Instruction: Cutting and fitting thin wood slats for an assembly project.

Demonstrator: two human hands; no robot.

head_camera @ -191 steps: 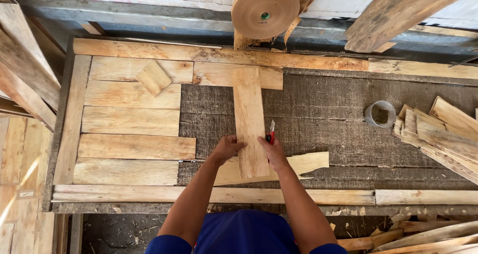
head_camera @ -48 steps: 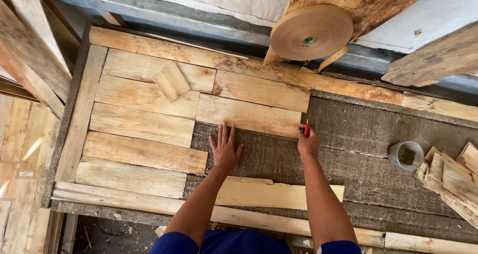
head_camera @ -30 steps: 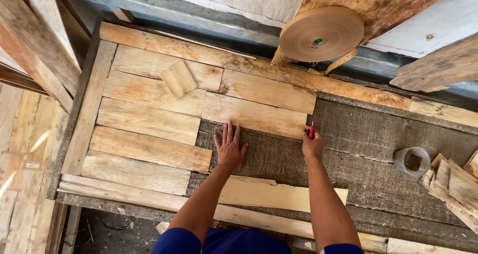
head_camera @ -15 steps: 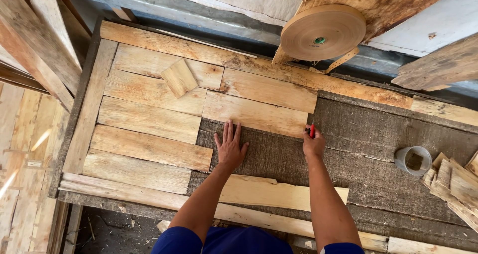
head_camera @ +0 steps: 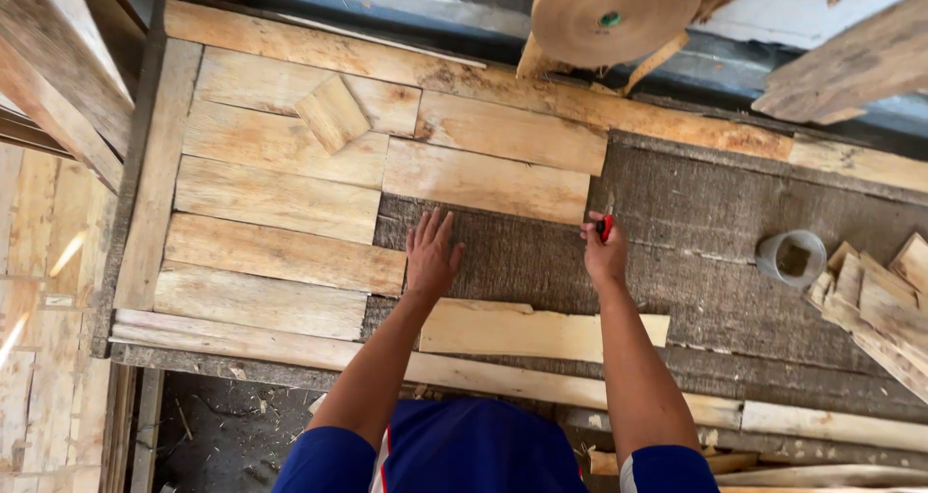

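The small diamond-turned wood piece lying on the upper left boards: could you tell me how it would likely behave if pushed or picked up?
The wood piece looks flat and thin, so it would probably slide rather than roll or tip. It seems small beside the boards, so likely light and stiff. Its rough grain may drag on the boards instead of slipping.

No packages, labels, signs or screens show anywhere in the head view. What lies there is bare and unmarked — wood, rough fabric, rolled material — with nothing wrapped, tagged or lit.
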